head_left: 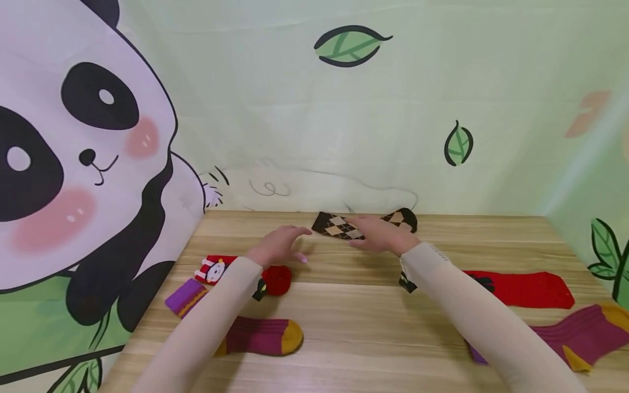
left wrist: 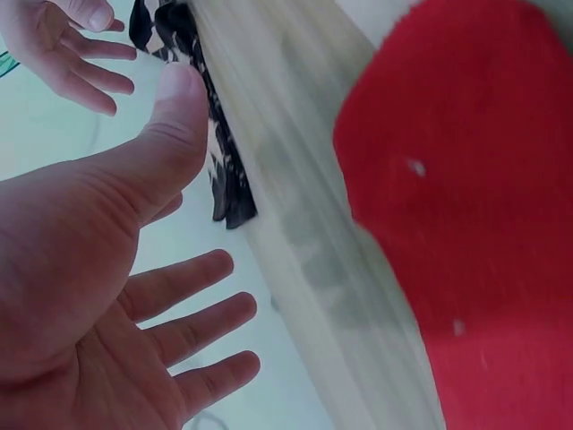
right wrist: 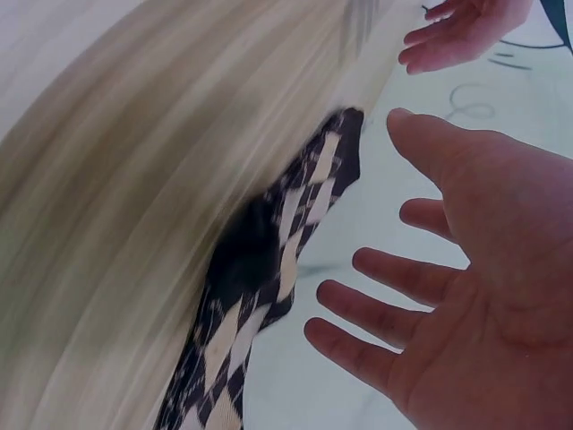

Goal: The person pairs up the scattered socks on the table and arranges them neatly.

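A black argyle sock (head_left: 339, 226) with tan and white diamonds lies at the back of the table. My right hand (head_left: 380, 233) hovers over it, partly covering it in the head view; the right wrist view shows the fingers (right wrist: 385, 278) spread beside the argyle sock (right wrist: 295, 215), gripping nothing. Left of that sock, my left hand (head_left: 279, 244) is held above the table with fingers apart and nothing in them. Below the left hand lies a red sock (head_left: 277, 280) with a white cartoon figure, its middle hidden by the sleeve.
A purple sock (head_left: 260, 335) with yellow toe lies front left, partly under the left sleeve. At right are another red sock (head_left: 533, 289) and a matching purple sock (head_left: 585, 333), both partly behind the right sleeve. A printed cloth wall (head_left: 275, 109) borders the wooden table (head_left: 354, 327).
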### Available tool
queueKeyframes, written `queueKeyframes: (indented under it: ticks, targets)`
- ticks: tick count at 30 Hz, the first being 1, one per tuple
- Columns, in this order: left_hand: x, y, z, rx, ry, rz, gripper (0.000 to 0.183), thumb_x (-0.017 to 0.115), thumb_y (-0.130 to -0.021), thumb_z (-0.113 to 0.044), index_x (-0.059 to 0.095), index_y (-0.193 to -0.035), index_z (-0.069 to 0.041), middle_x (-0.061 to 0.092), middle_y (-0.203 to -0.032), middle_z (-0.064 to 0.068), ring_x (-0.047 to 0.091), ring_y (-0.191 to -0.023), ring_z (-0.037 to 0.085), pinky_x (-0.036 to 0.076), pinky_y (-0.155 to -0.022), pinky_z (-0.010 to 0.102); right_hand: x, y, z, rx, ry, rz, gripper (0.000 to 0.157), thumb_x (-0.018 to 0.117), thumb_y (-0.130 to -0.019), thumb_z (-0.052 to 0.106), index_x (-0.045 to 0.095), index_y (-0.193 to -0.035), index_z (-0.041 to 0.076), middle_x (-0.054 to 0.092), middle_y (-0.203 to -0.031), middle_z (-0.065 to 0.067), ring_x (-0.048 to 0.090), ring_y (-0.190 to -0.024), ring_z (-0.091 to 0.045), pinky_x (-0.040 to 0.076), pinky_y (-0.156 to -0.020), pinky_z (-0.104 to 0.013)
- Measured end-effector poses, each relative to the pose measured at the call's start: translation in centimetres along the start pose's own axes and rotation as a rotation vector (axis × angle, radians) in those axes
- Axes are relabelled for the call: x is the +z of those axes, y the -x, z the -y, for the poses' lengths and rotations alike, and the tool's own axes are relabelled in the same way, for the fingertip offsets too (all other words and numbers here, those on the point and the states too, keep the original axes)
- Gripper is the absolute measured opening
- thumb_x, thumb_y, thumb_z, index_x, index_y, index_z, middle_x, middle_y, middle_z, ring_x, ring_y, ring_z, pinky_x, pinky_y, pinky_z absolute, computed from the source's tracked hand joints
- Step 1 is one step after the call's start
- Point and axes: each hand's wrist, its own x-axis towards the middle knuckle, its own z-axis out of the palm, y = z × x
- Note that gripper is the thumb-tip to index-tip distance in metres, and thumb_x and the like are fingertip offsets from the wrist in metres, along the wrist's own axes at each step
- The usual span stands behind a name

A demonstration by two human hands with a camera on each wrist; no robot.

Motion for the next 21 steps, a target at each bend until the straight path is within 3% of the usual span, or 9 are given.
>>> queueKeyframes:
  ticks: [7, 16, 21]
  targets:
    - [-1.3, 2.0, 1.3, -0.045, 0.008, 0.007, 0.074, 0.088, -0.082, -0.025, 0.054, -0.146, -0.008, 0.057, -0.146, 0.016, 0.052, -0.134, 0.037, 0.041, -0.113, 0.050, 0.8, -1.7, 2.2, -0.074, 0.002, -0.031, 0.064, 0.061, -0.105, 0.028, 0.036, -0.157, 0.000, 0.043, -0.157, -0.022, 0.041, -0.144, -0.039, 0.037, -0.116, -0.050]
    - [-2.1, 4.1, 3.8, -0.100, 0.029, -0.028, 0.073, 0.089, -0.082, -0.022, 0.056, -0.145, -0.008, 0.057, -0.145, 0.017, 0.051, -0.135, 0.038, 0.042, -0.112, 0.053, 2.2, -3.6, 4.9, -0.052, -0.028, -0.031, 0.069, 0.063, -0.104, 0.033, 0.033, -0.160, 0.006, 0.040, -0.157, -0.024, 0.038, -0.145, -0.039, 0.038, -0.115, -0.052]
    - [-2.2, 5.3, 5.0, -0.126, 0.021, -0.045, 0.072, 0.088, -0.082, -0.022, 0.056, -0.145, -0.006, 0.057, -0.145, 0.018, 0.049, -0.136, 0.039, 0.040, -0.113, 0.054, 2.9, -4.4, 6.3, -0.094, -0.054, -0.015, 0.070, 0.063, -0.104, 0.033, 0.031, -0.161, 0.008, 0.043, -0.157, -0.020, 0.036, -0.146, -0.037, 0.035, -0.117, -0.050]
